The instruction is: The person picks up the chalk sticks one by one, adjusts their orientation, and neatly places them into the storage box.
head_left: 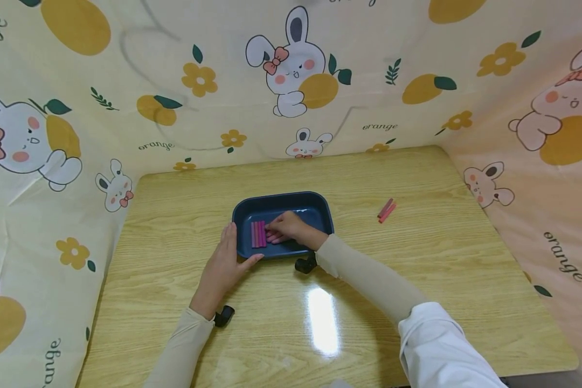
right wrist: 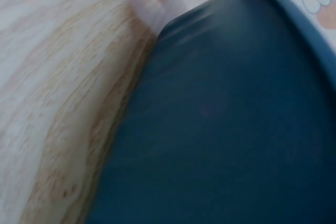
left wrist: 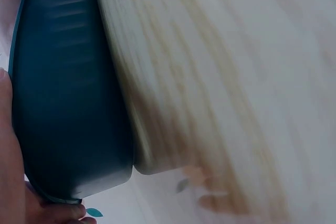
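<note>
A dark blue rectangular tray (head_left: 283, 198) sits on the wooden table. Inside, toward its left end, several pink and purple sticks (head_left: 258, 234) stand side by side in a row; their exact kind is too small to make out. My right hand (head_left: 287, 227) reaches over the front rim, its curled fingers pinching a pink stick (head_left: 271, 237) beside the row. At the tray's front left corner is my left hand (head_left: 227, 257), fingers fairly straight along the left side and thumb stretched along the front. The left wrist view has the tray's outer wall (left wrist: 68, 93) close up.
Two more sticks, a reddish-brown one (head_left: 385, 207) and a coral-pink one (head_left: 388, 212), lie together on the table (head_left: 446, 253) to the right of the tray. A printed cloth (head_left: 213, 32) with rabbits and oranges hangs behind and along both sides.
</note>
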Demonstrator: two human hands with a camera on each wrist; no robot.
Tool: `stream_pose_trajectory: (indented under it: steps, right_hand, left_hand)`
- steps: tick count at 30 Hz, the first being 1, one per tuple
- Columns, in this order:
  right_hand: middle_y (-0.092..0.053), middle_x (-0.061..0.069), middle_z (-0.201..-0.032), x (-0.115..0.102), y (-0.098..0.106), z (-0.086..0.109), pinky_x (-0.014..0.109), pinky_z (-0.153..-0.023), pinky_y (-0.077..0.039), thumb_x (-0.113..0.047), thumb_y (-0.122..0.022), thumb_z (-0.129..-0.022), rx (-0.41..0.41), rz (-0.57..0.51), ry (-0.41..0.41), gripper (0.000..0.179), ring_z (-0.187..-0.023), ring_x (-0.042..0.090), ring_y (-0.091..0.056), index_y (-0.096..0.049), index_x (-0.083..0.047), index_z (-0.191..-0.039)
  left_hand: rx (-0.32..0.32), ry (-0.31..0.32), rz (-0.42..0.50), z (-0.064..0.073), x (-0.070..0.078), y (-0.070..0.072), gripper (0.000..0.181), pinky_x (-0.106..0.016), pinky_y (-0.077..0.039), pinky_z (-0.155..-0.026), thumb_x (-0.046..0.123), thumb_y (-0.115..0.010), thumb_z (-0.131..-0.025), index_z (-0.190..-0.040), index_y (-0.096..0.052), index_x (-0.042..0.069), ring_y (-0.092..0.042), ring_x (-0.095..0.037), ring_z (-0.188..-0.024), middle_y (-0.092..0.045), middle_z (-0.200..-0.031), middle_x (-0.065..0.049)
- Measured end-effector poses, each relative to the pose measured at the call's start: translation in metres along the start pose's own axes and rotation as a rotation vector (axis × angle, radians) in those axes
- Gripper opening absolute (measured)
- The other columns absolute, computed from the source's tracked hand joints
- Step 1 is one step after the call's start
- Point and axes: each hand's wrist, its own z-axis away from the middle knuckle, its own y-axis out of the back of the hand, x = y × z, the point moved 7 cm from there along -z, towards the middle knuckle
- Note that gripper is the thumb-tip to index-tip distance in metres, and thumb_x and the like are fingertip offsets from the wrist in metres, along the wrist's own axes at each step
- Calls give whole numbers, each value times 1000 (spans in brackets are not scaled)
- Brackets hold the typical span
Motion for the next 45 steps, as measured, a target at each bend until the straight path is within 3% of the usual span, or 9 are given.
stream_pose_trajectory:
  steps: [16, 27, 39, 45]
  right_hand:
    - [-68, 16, -92, -20, 23, 30, 35, -73, -54, -13, -56, -94, -52, 24, 124, 29, -80, 22, -68, -61, 9, -113]
    - [-62, 27, -107, -33, 48, 52, 45, -81, -50, -16, -56, -94, -119, 6, 247, 39, -88, 27, -67, -54, 12, -121]
    - [-51, 33, -121, -41, 96, 77, 39, -79, -52, -24, -57, -94, -71, 51, 282, 46, -99, 34, -61, -51, 10, -124]
    - [-56, 26, -118, -35, 133, 89, 45, -84, -50, -26, -56, -94, -4, 93, 290, 42, -101, 34, -59, -54, 4, -123]
  left_hand:
    - [-10, 24, 4, 2, 0, 0, 108, -43, -24, -108, 76, -41, -79, -149, -5, 3, -10, -24, -140, -11, -153, -16]
    - [-8, 19, 4, 3, 2, 1, 108, -44, -24, -108, 76, -41, -79, -149, -5, 3, -10, -25, -140, -11, -153, -16]
    - [-1, 6, -4, 3, 2, 1, 107, -45, -24, -107, 75, -42, -79, -149, -5, 2, -9, -26, -140, -12, -153, -18]
    - [1, -1, -7, 3, 3, 0, 107, -44, -24, -107, 75, -42, -79, -149, -5, 2, -10, -26, -140, -12, -153, -17]
